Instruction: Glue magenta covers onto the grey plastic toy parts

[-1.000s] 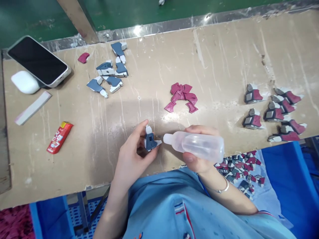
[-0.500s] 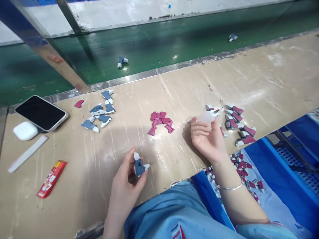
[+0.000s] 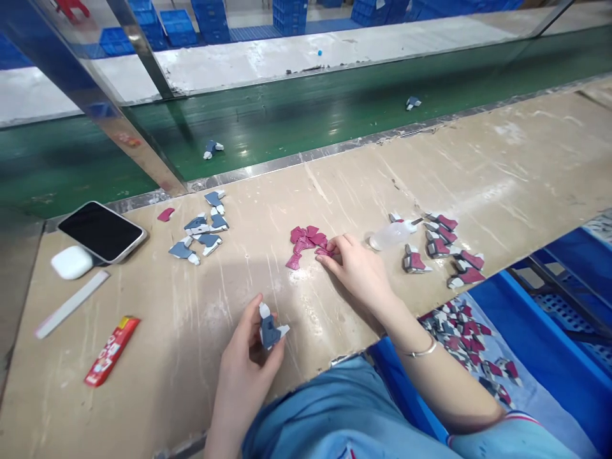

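My left hand [image 3: 251, 354] grips a small blue-grey and white plastic part [image 3: 270, 330] between thumb and fingers, just above the table. At the pile of flat maroon pieces [image 3: 302, 239], my right hand [image 3: 356, 271] pinches one maroon piece [image 3: 329, 250] at the right end. To the right lies a translucent squeeze bottle [image 3: 392, 236] with a thin dark tip. Beyond it rest several joined maroon, white and dark parts [image 3: 442, 245]. Another joined part [image 3: 415, 260] sits close to the bottle. On the left, several blue-grey and white parts [image 3: 209, 242] lie in a loose group.
A phone [image 3: 102, 231], white earbud case [image 3: 71, 262], pale strip [image 3: 71, 305] and red wrapper [image 3: 112, 350] lie left. Behind the table [image 3: 268, 185] runs a green belt [image 3: 296, 108] carrying two parts. A blue bin [image 3: 540, 363] at lower right holds many finished-looking parts.
My right hand has put the squeeze bottle down on the table and moved left to the maroon pile. My left hand still holds its part. The view has tilted up.
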The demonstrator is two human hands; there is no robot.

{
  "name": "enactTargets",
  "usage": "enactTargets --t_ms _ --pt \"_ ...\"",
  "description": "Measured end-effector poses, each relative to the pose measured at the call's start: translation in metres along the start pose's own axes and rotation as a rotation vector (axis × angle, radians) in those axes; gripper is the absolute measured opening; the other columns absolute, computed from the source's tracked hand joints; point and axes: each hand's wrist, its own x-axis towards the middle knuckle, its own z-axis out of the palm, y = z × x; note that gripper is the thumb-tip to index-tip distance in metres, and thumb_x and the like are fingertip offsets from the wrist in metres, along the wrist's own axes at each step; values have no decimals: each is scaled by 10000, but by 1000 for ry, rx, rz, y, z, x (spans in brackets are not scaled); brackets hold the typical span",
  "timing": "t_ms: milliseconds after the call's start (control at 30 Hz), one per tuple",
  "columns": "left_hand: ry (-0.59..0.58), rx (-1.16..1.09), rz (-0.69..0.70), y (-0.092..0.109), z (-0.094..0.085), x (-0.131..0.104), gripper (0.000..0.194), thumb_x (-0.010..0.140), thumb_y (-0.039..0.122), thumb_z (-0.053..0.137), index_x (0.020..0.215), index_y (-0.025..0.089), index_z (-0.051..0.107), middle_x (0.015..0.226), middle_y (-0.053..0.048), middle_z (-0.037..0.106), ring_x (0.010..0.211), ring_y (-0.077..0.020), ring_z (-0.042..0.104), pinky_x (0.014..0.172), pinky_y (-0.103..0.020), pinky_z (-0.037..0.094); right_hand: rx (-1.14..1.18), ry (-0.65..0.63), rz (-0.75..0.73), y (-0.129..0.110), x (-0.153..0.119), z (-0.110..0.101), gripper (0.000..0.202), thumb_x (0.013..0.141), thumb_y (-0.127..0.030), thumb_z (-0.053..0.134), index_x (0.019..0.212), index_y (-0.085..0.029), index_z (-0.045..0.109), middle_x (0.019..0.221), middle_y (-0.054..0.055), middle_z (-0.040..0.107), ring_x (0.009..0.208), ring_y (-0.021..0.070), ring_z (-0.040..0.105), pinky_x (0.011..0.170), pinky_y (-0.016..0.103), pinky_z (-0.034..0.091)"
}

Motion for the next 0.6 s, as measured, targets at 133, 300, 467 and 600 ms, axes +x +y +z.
enactTargets --t_ms 133,300,467,600 --pt "6 -35 -4 -1 0 1 594 971 398 726 1544 280 624 1256 -83 847 1197 -264 833 1032 -398 678 159 -59 19 -5 -4 -12 169 971 -349 753 897 -234 653 927 62 788 790 238 740 680 349 521" --pt "14 -40 20 4 2 6 596 954 372 759 1530 277 639 1220 -74 843 1149 -262 831 995 -382 672 583 -122 -156 -19 -32 -18 149 1029 -343 742 949 -223 780 931 61 838 842 219 805 773 369 678" --pt "-42 -82 43 8 4 12 626 939 344 777 1542 285 619 1219 -55 823 1039 -220 829 925 -339 671 533 -77 -594 -39 -56 -9 404 1122 -95 518 1370 -260 791 1111 77 847 988 173 826 856 323 716" --pt "-19 -127 61 12 5 14 654 880 325 770 1513 231 635 1121 -56 823 898 -203 813 816 -321 676 570 138 -722 -48 -66 4 467 1061 -28 659 1473 -237 727 1051 62 858 858 169 820 739 293 712"
